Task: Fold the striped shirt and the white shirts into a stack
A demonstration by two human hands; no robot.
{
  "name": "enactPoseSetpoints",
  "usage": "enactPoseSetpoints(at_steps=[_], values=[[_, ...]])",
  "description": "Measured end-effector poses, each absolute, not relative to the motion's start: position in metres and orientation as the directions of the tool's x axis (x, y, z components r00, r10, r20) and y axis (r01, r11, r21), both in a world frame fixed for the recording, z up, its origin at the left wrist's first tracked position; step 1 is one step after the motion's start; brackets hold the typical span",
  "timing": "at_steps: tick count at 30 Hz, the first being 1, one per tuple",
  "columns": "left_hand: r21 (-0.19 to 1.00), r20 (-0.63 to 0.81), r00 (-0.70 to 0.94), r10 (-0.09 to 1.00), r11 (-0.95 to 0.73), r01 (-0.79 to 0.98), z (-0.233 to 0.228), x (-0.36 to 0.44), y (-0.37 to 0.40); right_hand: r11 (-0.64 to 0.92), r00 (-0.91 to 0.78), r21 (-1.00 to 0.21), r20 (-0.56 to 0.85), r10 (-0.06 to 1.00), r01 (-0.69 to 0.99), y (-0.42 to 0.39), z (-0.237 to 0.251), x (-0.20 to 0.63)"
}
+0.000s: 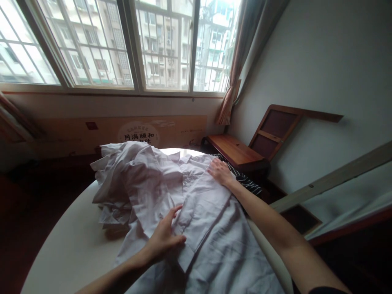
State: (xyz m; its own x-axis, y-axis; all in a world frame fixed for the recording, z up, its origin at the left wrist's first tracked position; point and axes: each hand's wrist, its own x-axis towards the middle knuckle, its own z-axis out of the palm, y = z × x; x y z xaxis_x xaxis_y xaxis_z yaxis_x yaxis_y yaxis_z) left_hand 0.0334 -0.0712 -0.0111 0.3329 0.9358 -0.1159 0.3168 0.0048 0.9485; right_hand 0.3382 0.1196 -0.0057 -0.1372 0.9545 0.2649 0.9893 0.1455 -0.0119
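A pale lilac shirt [211,228] lies spread over a round white table [70,245]. My left hand [163,239] presses on the shirt near its middle, thumb raised, fingers pinching a fold of the fabric. My right hand [220,171] rests flat on the shirt's far right part, near the collar, fingers spread. A crumpled heap of similar pale shirts [128,179] sits to the left of my hands. A dark striped garment [248,181] pokes out from under the shirt at the table's right edge.
A wooden chair [241,151] stands to the right of the table by the white wall. A flattened cardboard box [137,130] leans under the wide window [122,45]. A curtain [235,73] hangs in the corner. Wooden slats [337,177] lean at right.
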Motion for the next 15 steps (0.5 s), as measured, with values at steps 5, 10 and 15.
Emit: enactPoseSetpoints(at_steps=[5,10,15], values=[[0.87,-0.028,0.343,0.939,-0.147,0.471,-0.022,0.024,-0.081,-0.179,0.18,-0.065,0.012,0.984,0.982,0.124,-0.024,0.36],[0.534,0.164,0.442,0.882,-0.457,0.712,-0.012,0.007,-0.092,-0.133,0.128,-0.009,0.324,0.937,0.991,0.118,-0.019,0.348],[0.359,0.031,0.726,0.687,-0.685,0.634,-0.018,-0.007,-0.105,0.116,-0.113,-0.034,0.08,0.99,0.993,0.108,-0.024,0.328]])
